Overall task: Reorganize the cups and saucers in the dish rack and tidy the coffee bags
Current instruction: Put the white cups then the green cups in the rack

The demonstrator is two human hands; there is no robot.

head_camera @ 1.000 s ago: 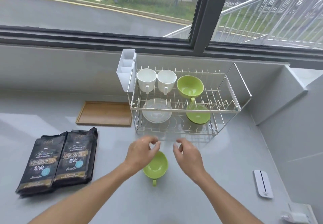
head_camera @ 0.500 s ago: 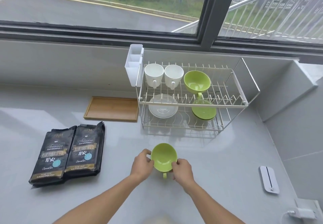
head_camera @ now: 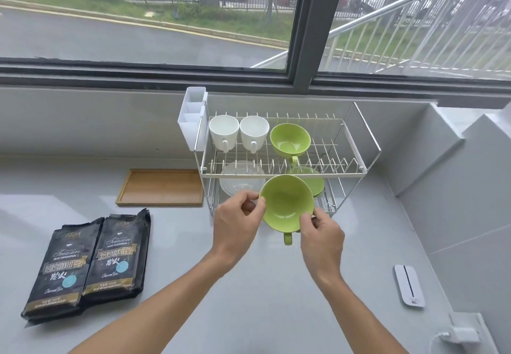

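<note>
A green cup hangs in the air in front of the wire dish rack, its handle pointing down toward me. My left hand pinches its left rim and my right hand pinches its lower right rim. On the rack's top tier stand two white cups and another green cup. The lower tier holds a clear saucer and a green saucer, partly hidden by the held cup. Two black coffee bags lie side by side on the counter at left.
A wooden tray lies left of the rack. A white cutlery holder hangs on the rack's left end. A white flat device and a charger plug sit at right on the grey counter, near the wall.
Both hands closed on the green cup that stood on the counter and lifted it up toward the rack's front.
</note>
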